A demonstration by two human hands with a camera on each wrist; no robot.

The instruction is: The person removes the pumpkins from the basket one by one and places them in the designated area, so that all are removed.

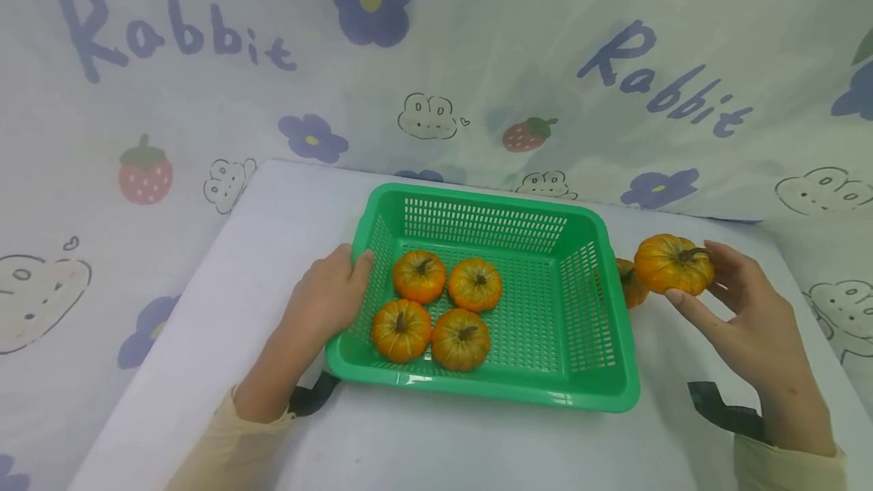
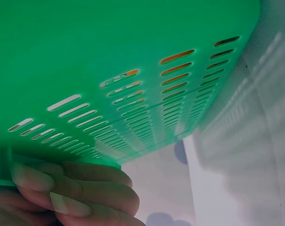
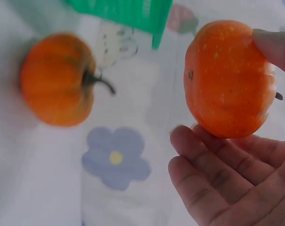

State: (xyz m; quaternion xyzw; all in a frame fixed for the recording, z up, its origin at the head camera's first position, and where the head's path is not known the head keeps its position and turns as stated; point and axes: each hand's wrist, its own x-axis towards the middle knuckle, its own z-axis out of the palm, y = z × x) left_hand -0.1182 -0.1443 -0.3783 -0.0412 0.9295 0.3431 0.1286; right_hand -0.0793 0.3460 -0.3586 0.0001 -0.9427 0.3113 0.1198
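My left hand point(image 1: 332, 290) grips the left rim of a green plastic basket point(image 1: 477, 391), its thumb over the edge; the left wrist view shows its fingers point(image 2: 95, 188) curled under the rim outside the slotted wall. Several small orange pumpkins point(image 1: 420, 276) sit together in the basket's left half. To the right of the basket, my right hand point(image 1: 757, 317) holds another small pumpkin point(image 1: 671, 264) between thumb and fingers, raised above the table. One more pumpkin point(image 3: 60, 80) stands on the table beside the basket's right wall, partly hidden in the head view behind the held one.
The basket stands on a white table point(image 1: 423, 445). Behind the table hangs a pale cloth point(image 1: 477, 36) printed with flowers, strawberries, rabbits and lettering. Black straps point(image 1: 726, 415) circle both wrists near the beige sleeves.
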